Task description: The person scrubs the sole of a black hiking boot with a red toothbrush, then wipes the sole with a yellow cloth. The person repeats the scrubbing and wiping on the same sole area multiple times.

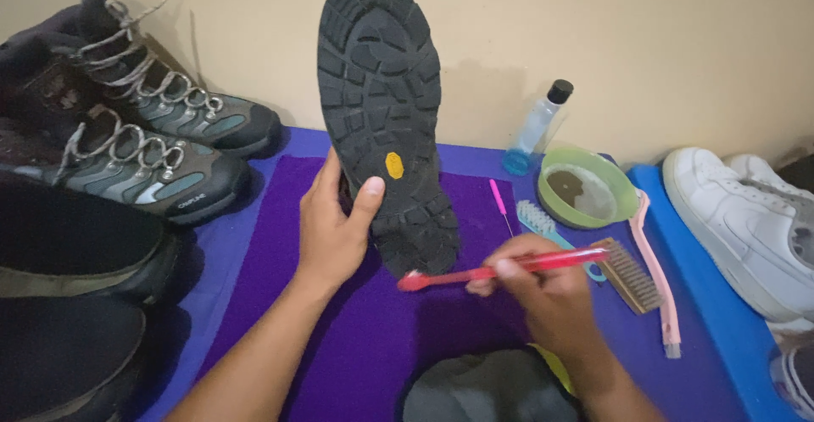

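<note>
While the boot [383, 117] is standing on its heel with the sole turned toward the camera, work on it is looking part-way through at most: the brush head is sitting at the heel lugs only, and whether the tread above has been gone over cannot be told from this view.

At the far left, two laced hiking boots [148, 134] are lying against the wall, grey and dark with metal lace hooks; darker shoes below them are sitting in shadow and showing little detail.

The left hand [333, 223] is closing round the edge of the upturned boot at mid-sole, thumb pressing on the tread beside a small yellow badge. The sole is black rubber, deeply lugged, matte. It is resting on a purple cloth [365, 337], fuzzy like felt, spread over the blue bench [712, 303].

The right hand [543, 290] is gripping a red toothbrush [500, 268], translucent plastic, its head touching the heel.

Further right, a thin pink pick [500, 203], a pale blue brush [536, 218], a wire brush [632, 276] with a wooden back and a long pink brush [657, 278] are lying unused. A green bowl [593, 186] is holding murky brown liquid, suggesting some rinsing done. A clear bottle [538, 125] with a black cap is standing behind it. White sneakers [746, 227], smooth leather-like, are waiting at the far right.
</note>
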